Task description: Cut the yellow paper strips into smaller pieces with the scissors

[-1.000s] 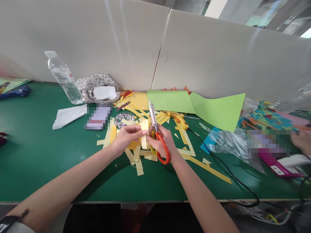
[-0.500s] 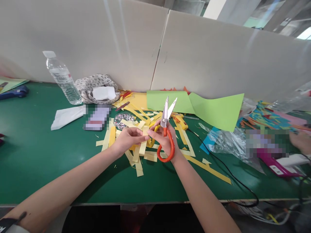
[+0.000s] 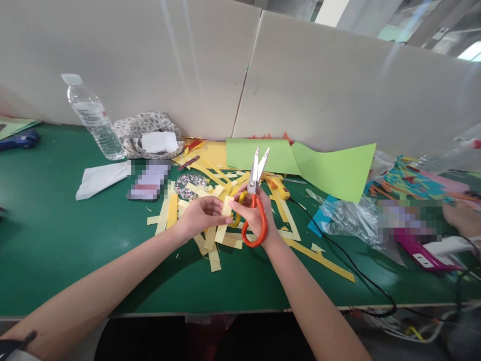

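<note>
My left hand [image 3: 203, 215] pinches a pale yellow paper strip [image 3: 224, 220] between thumb and fingers. A pair of scissors [image 3: 252, 188] sits in my right hand [image 3: 255, 213], blades pointing up and a little apart. One handle loop is red-orange, the other yellow. My right thumb also presses on the strip's upper end. Beneath both hands lies a loose pile of yellow paper strips [image 3: 213, 258]. A round clear container of small sparkly pieces [image 3: 190, 186] is just behind my left hand, and a yellow glue gun [image 3: 280, 189] lies behind my right.
Green paper sheets [image 3: 334, 170] lean at the back by the partition. A water bottle [image 3: 93, 120], a patterned cloth pouch [image 3: 130, 135] and a phone [image 3: 150, 180] are on the left. A black cord [image 3: 345, 263], plastic bag [image 3: 356, 225] and another person's hand [image 3: 464, 218] are on the right.
The scissor blades are slightly closer together. The strip between my hands has shifted a little and shows more of its face, with my fingers still on it.
</note>
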Demonstrator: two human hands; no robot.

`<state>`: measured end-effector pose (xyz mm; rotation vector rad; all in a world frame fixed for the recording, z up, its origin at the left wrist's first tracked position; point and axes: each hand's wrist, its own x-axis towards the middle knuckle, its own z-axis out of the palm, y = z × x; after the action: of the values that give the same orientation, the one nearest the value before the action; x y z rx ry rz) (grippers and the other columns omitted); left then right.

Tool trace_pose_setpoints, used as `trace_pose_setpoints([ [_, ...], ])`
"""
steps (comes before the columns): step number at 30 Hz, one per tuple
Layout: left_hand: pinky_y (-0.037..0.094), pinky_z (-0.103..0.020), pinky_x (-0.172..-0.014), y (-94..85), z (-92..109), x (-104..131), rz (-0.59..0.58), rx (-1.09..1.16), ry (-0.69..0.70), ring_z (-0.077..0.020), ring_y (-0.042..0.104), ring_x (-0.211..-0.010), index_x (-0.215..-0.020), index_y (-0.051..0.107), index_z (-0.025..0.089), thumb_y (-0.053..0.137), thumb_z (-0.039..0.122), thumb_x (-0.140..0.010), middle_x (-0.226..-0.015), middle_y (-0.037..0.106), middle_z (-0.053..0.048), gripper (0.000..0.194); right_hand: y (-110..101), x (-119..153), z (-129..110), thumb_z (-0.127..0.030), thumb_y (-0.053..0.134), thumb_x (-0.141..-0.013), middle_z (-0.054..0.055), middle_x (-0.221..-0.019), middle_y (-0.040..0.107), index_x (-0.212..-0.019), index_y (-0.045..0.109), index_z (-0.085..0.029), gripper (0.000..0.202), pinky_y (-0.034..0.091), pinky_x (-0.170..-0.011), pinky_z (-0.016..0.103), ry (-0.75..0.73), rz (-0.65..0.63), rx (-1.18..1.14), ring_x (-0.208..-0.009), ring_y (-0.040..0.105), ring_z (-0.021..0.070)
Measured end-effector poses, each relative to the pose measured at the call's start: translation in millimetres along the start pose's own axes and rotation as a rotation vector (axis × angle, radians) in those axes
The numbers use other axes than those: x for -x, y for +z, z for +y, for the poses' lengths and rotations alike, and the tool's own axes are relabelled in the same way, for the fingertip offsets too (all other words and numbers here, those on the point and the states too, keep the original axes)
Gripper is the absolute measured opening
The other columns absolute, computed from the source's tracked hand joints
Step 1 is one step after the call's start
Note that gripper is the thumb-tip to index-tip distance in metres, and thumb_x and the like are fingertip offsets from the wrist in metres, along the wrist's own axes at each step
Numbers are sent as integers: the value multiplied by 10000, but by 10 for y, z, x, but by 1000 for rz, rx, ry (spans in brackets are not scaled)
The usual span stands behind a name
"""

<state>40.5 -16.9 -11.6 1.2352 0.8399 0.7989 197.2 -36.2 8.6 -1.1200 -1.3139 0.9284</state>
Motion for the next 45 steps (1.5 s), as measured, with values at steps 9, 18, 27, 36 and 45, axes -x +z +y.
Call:
trace_pose_setpoints([
  [9, 472, -231, -626, 6, -32, 3, -10, -44, 31, -83, 562, -622, -777, 573, 154, 817, 211, -501, -671, 589, 35, 373, 1, 5, 15, -250, 703, -626, -52, -703, 572, -837, 489, -233, 301, 493, -660, 311, -10, -9, -7, -627, 569, 115],
  [18, 489, -245, -636, 51, -11, 62, -46, -142, -45, -113, 619, -636, -750, 605, 155, 774, 300, -579, -689, 654, 7, 281, -98, -76, 28, -253, 716, -617, -64, -658, 553, -821, 496, -224, 302, 491, -621, 282, -71, 213, -10, -606, 566, 106],
  [27, 520, -264, -727, 40, 51, 67, -56, -68, -141, -136, 668, -724, -852, 652, 152, 739, 342, -637, -790, 713, -38, 299, -199, -145, 72, -206, 693, -646, -69, -632, 546, -828, 486, -213, 275, 481, -629, 277, -123, 375, -68, -567, 547, 93],
  [36, 518, -238, -704, 16, 41, 35, -61, -76, -122, -119, 662, -699, -852, 647, 153, 719, 329, -674, -749, 709, -26, 260, -190, -147, 84, -206, 690, -645, -67, -651, 542, -829, 489, -219, 273, 483, -641, 264, -122, 394, -74, -608, 557, 94],
  [45, 513, -242, -745, 13, 20, 16, -64, -40, -145, -112, 655, -716, -861, 659, 166, 724, 329, -668, -745, 712, -16, 262, -200, -151, 95, -221, 689, -644, -67, -655, 536, -834, 484, -218, 280, 485, -653, 272, -126, 410, -68, -609, 560, 96],
])
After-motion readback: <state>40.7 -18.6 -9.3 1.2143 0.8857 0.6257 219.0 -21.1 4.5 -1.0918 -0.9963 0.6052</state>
